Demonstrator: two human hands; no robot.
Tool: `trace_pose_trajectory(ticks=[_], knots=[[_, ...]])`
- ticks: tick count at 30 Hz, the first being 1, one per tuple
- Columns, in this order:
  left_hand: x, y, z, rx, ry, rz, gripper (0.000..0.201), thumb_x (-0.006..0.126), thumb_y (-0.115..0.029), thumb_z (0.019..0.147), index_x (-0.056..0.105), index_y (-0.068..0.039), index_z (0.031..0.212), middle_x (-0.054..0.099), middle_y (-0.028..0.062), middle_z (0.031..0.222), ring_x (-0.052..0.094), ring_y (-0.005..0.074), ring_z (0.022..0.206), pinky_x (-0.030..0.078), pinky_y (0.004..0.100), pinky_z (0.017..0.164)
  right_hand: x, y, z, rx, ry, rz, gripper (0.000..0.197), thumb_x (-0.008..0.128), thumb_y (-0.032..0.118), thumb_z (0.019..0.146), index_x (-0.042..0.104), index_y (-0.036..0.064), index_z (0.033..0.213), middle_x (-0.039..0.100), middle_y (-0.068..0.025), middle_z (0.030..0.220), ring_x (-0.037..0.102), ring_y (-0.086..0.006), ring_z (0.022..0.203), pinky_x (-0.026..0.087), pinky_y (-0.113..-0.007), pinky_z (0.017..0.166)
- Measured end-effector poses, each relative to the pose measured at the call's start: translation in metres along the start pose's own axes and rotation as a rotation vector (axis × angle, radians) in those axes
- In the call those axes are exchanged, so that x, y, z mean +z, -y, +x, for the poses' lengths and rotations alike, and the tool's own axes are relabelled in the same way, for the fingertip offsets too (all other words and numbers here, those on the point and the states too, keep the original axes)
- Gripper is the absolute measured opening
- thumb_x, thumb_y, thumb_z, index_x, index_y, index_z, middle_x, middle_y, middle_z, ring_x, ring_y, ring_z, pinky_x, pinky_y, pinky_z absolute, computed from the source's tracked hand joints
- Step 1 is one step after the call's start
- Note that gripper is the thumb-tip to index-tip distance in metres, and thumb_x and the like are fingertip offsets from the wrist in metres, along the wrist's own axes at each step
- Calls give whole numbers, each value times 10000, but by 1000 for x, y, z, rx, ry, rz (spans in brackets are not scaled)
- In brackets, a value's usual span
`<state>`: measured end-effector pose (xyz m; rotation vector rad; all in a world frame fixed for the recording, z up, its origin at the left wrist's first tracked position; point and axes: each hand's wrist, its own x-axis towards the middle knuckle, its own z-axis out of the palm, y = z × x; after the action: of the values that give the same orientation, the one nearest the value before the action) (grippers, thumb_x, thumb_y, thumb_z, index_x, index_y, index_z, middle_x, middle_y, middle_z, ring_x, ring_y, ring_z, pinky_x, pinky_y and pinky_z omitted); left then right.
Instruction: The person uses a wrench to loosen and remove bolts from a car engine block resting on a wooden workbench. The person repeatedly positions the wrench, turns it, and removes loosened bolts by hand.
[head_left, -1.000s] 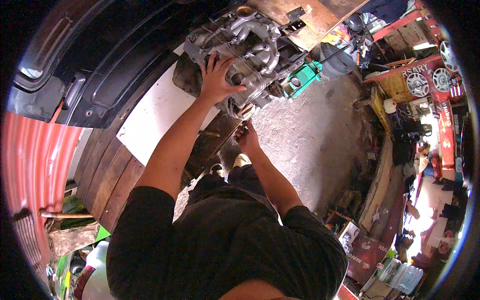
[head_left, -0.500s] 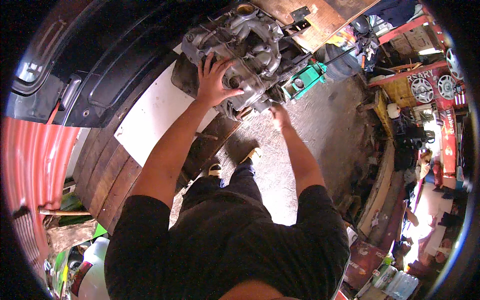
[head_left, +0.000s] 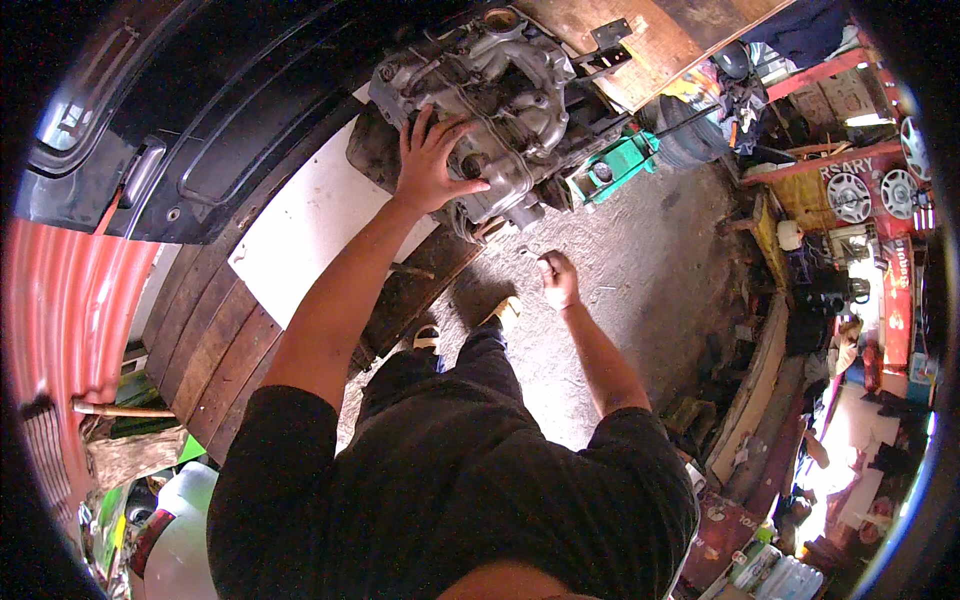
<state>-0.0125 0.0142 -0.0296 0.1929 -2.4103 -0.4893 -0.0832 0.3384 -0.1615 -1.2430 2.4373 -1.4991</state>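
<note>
A grey metal engine (head_left: 510, 110) rests at the top middle, on the edge of the wooden bench. My left hand (head_left: 435, 165) lies on its near left side, fingers spread and thumb pointing right. Below the engine and a little to the right, my right hand (head_left: 560, 280) is closed around what looks like a small wrench (head_left: 527, 252). Only the tool's metal tip shows past my fingers, pointing up and left, apart from the engine. My palm and fingers hide the rest of it.
A white sheet (head_left: 300, 230) covers part of the wooden planks (head_left: 215, 365) at left. Right of the engine stands a green floor jack (head_left: 615, 168), with a tyre (head_left: 690, 135) beyond it. A dark vehicle panel (head_left: 230, 130) fills the upper left. Cluttered shelves line the right.
My right hand has drawn back from the engine's lower edge, downward toward me, and the tool's tip now shows clear of it. My left hand stays on the engine.
</note>
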Motion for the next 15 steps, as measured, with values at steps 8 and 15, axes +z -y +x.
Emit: trace_pose_trajectory(ticks=[8,15], knots=[[3,5,-1,6,-7,-18,931,746,-675,556,488,-243,1340,400,-4,1431,172,342,1417,75,632,1108,70,58,-13,1108,-2,964,486,403,590,944,386,202,651,329,60,564,271,-85,430,230,-255,386],[7,8,-1,40,-30,14,966,726,-704,551,480,-204,1340,439,45,1387,201,369,1401,105,644,1090,93,90,-5,1111,7,1364,459,384,599,954,456,174,797,339,42,639,314,-110,528,277,-258,482]])
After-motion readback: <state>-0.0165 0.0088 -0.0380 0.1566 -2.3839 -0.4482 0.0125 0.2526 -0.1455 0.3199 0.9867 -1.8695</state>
